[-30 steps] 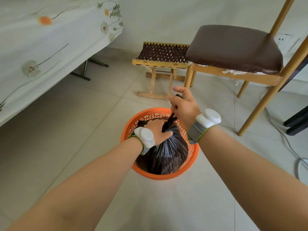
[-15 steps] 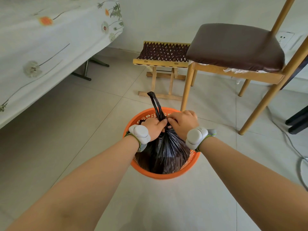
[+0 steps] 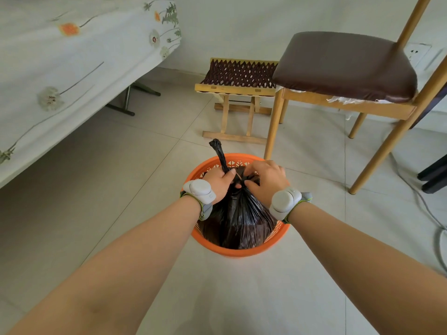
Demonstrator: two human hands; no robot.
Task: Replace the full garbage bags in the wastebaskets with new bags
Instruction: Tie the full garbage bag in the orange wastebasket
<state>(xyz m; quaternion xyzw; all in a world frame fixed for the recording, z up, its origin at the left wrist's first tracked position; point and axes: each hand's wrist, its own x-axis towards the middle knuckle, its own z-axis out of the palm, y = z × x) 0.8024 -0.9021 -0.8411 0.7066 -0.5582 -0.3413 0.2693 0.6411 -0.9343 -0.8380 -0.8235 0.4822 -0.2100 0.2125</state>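
The left hand (image 3: 217, 181) is curled tight around the gathered neck of the black garbage bag (image 3: 238, 221); a twisted plastic tail (image 3: 219, 153) stands up beyond its knuckles. The right hand (image 3: 266, 180), just beside it, pinches crumpled film at the same neck. Below the grip, the glossy, pleated bag sits inside the round orange wastebasket (image 3: 242, 252), whose wall is open lattice. Beyond the basket stand a wooden stool (image 3: 239, 76) with a woven top and a chair (image 3: 346, 66) with a padded brown seat; a floral sheet (image 3: 72, 56) hangs far left
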